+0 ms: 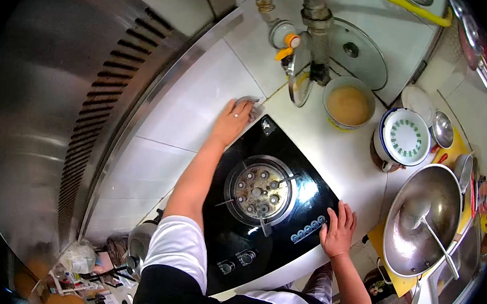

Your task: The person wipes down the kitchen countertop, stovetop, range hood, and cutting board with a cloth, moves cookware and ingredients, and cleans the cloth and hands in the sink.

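Observation:
My left hand [233, 122] reaches past the stove and presses a crumpled grey cloth [253, 110] against the white tiles, low by the corner with the counter. Under that arm lies a black glass gas stove [304, 182] with a round burner [257, 192] and two knobs at its front. My right hand [339, 228] rests at the stove's right front corner, its fingers stretched out and holding nothing. Part of the cloth is hidden beneath my left fingers.
A bowl of tan liquid [347, 105] stands behind the stove, near glass lids [371, 59] and pipes [316, 26]. To the right are a green-patterned plate [406, 137] on a pot and a wok [419, 246] with a ladle [416, 210] in it. A range hood [41, 107] fills the left.

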{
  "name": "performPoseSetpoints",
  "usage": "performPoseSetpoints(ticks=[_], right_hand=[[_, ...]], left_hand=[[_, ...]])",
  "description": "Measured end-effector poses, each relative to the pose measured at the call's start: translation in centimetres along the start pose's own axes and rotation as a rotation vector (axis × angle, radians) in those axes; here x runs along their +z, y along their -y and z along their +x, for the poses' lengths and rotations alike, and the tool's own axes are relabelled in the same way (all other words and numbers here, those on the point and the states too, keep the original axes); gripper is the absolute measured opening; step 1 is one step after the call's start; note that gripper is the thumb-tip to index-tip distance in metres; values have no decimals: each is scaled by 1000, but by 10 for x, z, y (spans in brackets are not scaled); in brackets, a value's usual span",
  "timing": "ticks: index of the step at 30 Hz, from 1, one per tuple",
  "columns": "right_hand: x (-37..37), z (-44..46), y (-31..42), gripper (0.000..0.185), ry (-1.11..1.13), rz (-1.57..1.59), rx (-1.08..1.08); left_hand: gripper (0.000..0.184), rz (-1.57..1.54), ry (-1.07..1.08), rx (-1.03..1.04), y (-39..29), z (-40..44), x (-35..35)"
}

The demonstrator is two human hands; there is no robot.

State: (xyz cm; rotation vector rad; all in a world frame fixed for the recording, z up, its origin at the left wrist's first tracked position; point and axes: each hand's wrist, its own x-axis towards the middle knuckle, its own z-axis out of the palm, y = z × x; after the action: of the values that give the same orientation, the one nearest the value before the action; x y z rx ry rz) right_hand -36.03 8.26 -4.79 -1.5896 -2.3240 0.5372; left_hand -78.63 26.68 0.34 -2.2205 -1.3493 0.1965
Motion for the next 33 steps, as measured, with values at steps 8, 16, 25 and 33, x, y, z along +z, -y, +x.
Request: performPoseSetpoints(ticks=[8,16,25,33], right_hand=[[1,-1,0,50,16,-19,-9],[0,1,1,50,49,-4,29],[2,0,-1,49,25,9,-1],[0,1,4,52,17,20,-6]], left_hand=[[38,257,-377,-475,42,134,-80],[26,94,-134,-32,-2,122,7],[50,-361,242,-484,-97,76,36],[49,-630,400,-162,-137,70,-31]])
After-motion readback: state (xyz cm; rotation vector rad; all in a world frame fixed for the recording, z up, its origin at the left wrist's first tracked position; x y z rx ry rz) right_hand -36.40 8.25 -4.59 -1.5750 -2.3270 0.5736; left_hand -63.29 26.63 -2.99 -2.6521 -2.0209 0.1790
